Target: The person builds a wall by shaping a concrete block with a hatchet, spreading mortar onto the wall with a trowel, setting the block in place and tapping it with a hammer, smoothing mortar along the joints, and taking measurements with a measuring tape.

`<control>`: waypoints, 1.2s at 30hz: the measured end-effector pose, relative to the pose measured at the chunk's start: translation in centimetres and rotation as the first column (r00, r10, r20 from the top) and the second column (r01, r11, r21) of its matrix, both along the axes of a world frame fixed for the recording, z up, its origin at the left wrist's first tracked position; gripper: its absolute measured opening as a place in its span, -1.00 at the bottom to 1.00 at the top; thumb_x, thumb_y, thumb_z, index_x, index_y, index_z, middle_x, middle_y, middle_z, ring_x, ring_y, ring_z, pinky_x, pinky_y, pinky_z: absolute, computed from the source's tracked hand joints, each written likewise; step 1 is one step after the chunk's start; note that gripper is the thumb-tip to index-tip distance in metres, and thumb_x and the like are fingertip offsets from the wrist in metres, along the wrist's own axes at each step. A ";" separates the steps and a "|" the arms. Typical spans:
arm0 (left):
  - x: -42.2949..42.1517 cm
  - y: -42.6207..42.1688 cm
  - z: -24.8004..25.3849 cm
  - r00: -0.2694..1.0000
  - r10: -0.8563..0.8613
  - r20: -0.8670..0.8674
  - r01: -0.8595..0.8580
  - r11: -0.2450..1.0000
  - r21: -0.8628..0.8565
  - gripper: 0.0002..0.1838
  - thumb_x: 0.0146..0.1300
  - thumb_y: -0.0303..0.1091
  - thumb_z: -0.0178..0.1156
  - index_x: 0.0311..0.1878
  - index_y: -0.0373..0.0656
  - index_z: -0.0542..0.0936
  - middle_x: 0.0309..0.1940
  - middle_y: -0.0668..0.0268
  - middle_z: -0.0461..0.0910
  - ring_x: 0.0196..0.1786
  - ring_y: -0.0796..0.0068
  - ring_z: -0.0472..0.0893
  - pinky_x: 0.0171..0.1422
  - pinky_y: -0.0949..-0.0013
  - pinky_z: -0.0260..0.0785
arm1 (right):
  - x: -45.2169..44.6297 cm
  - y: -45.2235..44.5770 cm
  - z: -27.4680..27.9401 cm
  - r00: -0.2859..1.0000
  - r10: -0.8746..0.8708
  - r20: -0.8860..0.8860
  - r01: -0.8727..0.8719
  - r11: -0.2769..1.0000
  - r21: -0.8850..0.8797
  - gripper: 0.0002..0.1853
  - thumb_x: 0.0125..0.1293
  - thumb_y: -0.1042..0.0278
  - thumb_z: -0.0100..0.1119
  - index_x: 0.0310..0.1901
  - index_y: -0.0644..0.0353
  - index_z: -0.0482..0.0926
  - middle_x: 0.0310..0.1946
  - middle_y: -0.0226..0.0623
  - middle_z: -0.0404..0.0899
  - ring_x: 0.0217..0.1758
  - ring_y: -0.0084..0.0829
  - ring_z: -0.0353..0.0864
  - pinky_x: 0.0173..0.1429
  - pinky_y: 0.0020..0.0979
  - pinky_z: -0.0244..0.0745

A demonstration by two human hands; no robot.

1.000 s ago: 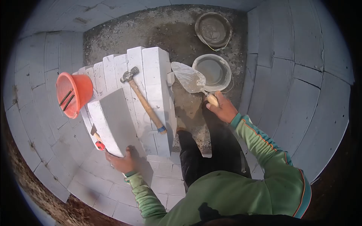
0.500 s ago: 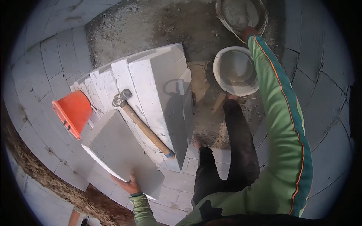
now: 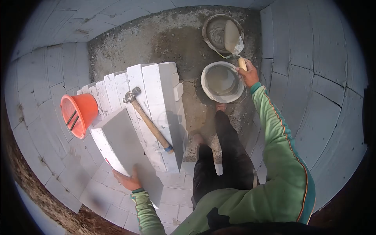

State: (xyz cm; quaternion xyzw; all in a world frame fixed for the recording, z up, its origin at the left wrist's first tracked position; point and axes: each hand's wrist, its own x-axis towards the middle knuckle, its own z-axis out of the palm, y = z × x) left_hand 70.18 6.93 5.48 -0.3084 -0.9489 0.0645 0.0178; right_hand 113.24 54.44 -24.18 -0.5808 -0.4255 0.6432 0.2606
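1. Closest to me, at the bottom, is the person's green top (image 3: 231, 203), with dark trousers (image 3: 235, 156) below it and bare feet (image 3: 221, 106) on the ground.
2. The left hand (image 3: 129, 181) has its grip pinching the near end of a pale block (image 3: 125, 143), thumb on the broad grey face, fingers round the white edge. A scrap of something red (image 3: 107, 160) shows at that edge, mostly hidden.
3. That block leans at a slant just beside a stack of white blocks (image 3: 156, 98).
4. Across the stack lies a hammer (image 3: 150, 121), its wooden handle pointing back toward the person, its metal head away.
5. On the far left an orange bucket (image 3: 89, 107) sits tipped, two dark rods (image 3: 71, 118) inside.
6. Out ahead, the right hand (image 3: 248, 73) keeps its grip wrapped round the wooden handle of a trowel (image 3: 232, 37).
7. Just beside that hand stands a pale bucket (image 3: 211, 94) of murky liquid.
8. Farther off, the trowel's blade, coated in grey paste, is over a second bucket (image 3: 207, 39) of grey stuff; whether they touch I can't tell.
9. Beyond stretches rough floor (image 3: 133, 43), closed in by block walls (image 3: 325, 105).
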 end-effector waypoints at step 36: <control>0.2 -0.2 2.3 0.984 0.034 0.175 -0.062 0.985 0.159 0.03 0.15 0.13 0.40 0.59 -0.13 0.18 0.50 0.22 0.31 0.39 -0.01 0.46 0.34 -0.16 0.38 | 22.0 -23.9 60.6 -0.180 -0.273 0.945 -0.011 0.961 0.276 -0.60 0.47 0.22 0.04 0.30 -0.03 0.43 0.08 -0.07 0.64 0.18 0.06 0.65 0.23 0.05 0.58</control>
